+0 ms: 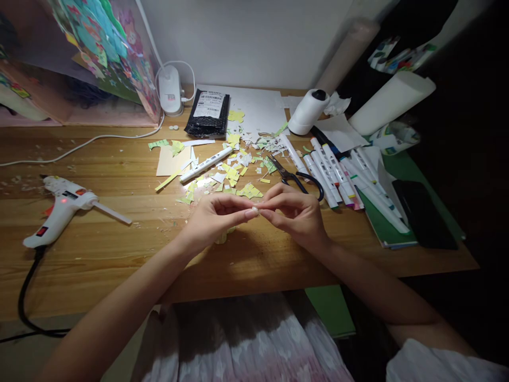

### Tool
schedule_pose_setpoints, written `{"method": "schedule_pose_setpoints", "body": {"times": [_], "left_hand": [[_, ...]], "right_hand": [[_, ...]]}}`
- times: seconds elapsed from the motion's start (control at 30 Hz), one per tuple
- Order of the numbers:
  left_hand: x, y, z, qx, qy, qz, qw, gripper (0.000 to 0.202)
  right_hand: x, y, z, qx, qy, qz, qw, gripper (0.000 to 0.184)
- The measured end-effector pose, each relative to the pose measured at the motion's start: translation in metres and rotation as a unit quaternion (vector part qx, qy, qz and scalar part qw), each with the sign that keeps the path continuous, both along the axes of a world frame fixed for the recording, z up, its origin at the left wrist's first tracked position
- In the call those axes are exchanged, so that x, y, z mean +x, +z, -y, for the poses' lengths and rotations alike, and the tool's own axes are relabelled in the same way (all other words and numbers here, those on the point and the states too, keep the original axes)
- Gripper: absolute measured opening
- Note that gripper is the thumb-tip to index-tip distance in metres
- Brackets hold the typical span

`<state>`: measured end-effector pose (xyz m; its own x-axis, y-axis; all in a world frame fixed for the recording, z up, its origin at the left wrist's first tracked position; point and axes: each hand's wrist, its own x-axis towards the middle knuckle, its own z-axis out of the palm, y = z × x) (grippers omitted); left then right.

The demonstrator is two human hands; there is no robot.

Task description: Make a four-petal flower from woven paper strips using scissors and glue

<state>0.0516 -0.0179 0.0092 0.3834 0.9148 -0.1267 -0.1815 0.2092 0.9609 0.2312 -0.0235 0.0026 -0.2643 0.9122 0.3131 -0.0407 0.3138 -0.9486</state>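
Note:
Above the front part of the desk, my left hand [217,217] and my right hand [296,215] meet fingertip to fingertip. Between the pinched thumbs and forefingers sits a tiny whitish piece [255,209], too small to name. Both hands are closed on it. Just beyond them lie scattered yellow and green paper scraps [234,172]. Black-handled scissors [288,174] rest past my right hand, blades pointing away. A white marker [205,165] lies past my left hand.
A white glue gun [63,204] with a glue stick in it lies at left, its cord hanging off the desk. Several markers [328,172], a dark phone [423,212] and paper rolls [393,103] are at right. A black package [207,112] and white adapter [170,90] stand behind.

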Motion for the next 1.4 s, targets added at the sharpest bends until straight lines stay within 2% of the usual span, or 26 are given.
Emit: {"method": "schedule_pose_setpoints", "body": {"times": [0.43, 0.63, 0.77, 0.97, 1.4], "left_hand": [[0.0, 0.003, 0.0, 0.001, -0.005, -0.018, 1.0, 0.01], [0.0, 0.001, 0.003, 0.011, 0.006, -0.003, 1.0, 0.011], [0.0, -0.001, 0.008, 0.082, 0.032, -0.03, 0.996, 0.012], [0.001, -0.001, 0.011, 0.219, 0.052, -0.052, 0.973, 0.016], [0.0, -0.002, 0.016, 0.349, 0.083, -0.116, 0.926, 0.028]], "right_hand": [[0.0, -0.001, 0.0, 0.004, -0.011, 0.009, 1.0, 0.022], [-0.001, -0.001, 0.004, 0.051, -0.037, 0.03, 0.998, 0.022], [-0.003, 0.0, 0.009, 0.076, -0.06, 0.034, 0.995, 0.022], [-0.006, 0.002, 0.014, 0.068, -0.073, 0.007, 0.995, 0.023], [-0.007, 0.004, 0.016, -0.067, -0.02, -0.074, 0.995, 0.019]]}}
